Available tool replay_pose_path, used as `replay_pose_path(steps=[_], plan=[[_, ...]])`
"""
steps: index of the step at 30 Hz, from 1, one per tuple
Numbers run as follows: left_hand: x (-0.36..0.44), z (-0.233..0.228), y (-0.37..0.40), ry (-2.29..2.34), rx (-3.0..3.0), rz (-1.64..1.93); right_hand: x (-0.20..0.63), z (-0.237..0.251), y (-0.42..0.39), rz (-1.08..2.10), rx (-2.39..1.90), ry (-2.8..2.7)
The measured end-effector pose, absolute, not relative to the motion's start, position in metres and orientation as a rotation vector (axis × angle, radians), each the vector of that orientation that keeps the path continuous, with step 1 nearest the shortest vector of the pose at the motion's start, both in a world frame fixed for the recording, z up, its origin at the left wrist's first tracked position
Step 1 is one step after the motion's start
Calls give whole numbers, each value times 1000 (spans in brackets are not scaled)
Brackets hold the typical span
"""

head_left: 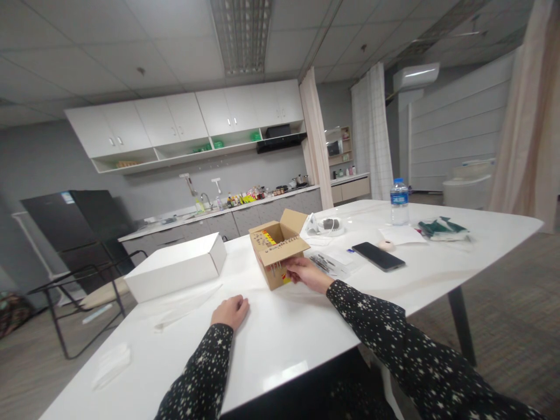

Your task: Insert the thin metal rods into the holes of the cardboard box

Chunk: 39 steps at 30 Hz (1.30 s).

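2 hands [230,311], 1 cardboard box [278,247], 1 white box [177,266]

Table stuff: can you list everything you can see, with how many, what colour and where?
table: 1, white, fills the middle
cardboard box: 1, brown, flaps open, table centre
white box: 1, white, left of the cardboard box
phone: 1, black, flat, right of the cardboard box
bottle: 1, clear with blue label, far right side
green packet: 1, dark green, right of the bottle
chair: 1, black frame, left of the table
fridge: 1, black, far left
cabinets: a row, white, back wall
left hand: 1, closed, resting on the table
right hand: 1, touching the cardboard box front
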State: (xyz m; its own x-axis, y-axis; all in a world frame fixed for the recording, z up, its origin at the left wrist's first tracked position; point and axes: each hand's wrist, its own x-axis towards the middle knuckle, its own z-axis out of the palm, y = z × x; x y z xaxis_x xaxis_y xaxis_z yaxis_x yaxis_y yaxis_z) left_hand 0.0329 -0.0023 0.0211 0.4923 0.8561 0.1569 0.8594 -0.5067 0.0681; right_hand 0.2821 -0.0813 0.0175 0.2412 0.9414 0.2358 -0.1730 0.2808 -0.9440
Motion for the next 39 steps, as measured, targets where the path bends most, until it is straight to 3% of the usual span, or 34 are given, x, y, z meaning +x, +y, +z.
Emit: replay_pose_path(steps=[39], plan=[[32,20,-2,-1567,-2691,-269,279,24,-91,1283,-866,-887]])
